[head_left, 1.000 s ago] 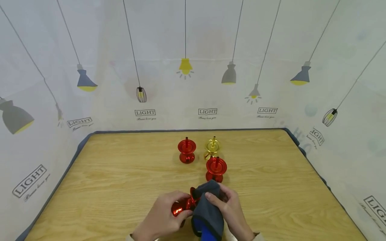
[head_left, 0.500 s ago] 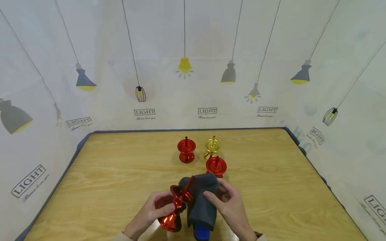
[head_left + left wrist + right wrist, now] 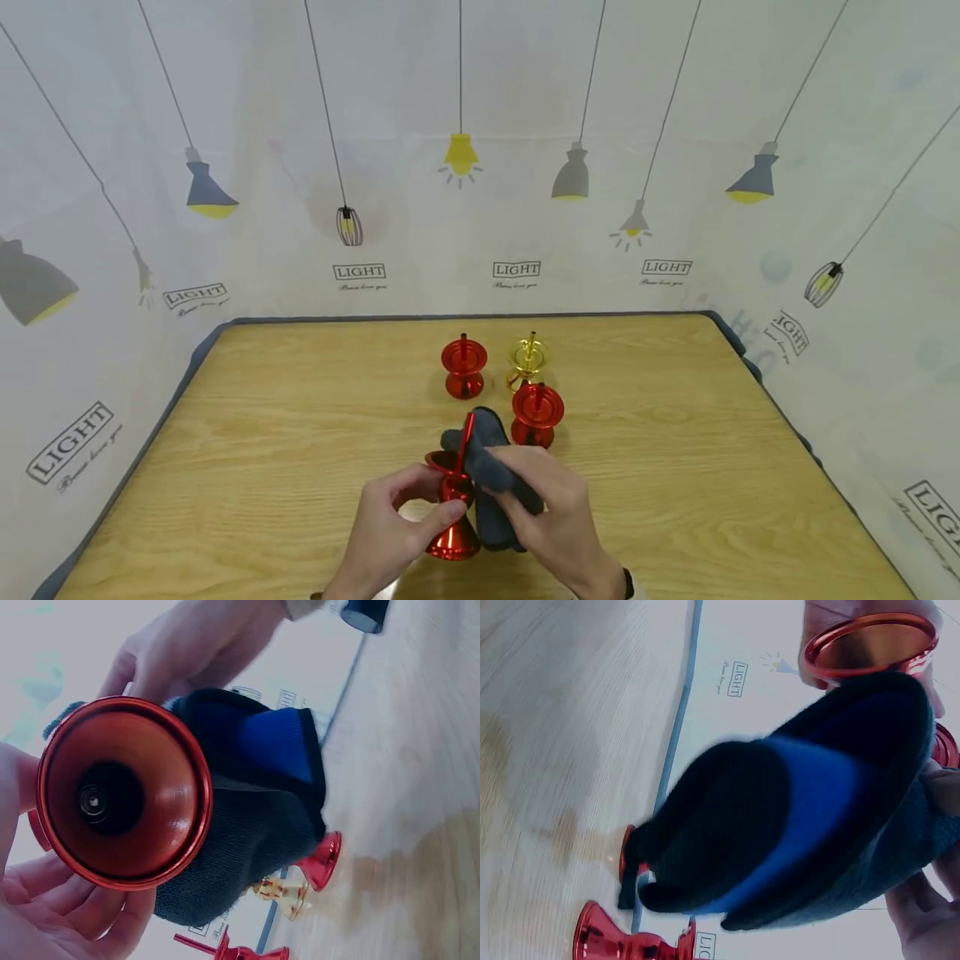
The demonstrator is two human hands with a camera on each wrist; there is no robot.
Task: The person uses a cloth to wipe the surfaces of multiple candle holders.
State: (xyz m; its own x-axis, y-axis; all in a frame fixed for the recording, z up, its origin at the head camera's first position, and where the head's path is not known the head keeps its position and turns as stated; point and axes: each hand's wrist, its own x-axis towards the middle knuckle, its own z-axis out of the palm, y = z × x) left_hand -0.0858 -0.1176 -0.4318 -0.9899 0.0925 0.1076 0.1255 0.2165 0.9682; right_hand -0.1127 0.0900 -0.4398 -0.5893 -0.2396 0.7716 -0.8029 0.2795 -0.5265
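My left hand (image 3: 390,521) grips a shiny red candle holder (image 3: 454,543) around its narrow waist, thumb in front. The holder leans slightly, its thin spike pointing up, its base toward me. Seen from the left wrist, its hollow underside (image 3: 161,795) shows a small screw deep in the middle. With my right hand (image 3: 558,517) I pinch a dark grey cloth (image 3: 491,433) against the holder's spike, right above the dish. The rest of the cloth hangs beside the holder, and its bright blue part (image 3: 821,787) shows in the right wrist view. My right fingertips are partly hidden by the cloth.
Beyond my hands, a red candle holder (image 3: 464,358), a gold one (image 3: 528,358) and a nearer red one (image 3: 537,410) stand upright on the wooden table (image 3: 300,417). A white curtain (image 3: 420,225) printed with lamps encloses the back and sides.
The red candle holder has turned from lying sideways to nearly upright in my left hand. My right hand has moved left, bringing a bunched part of the cloth onto the spike.
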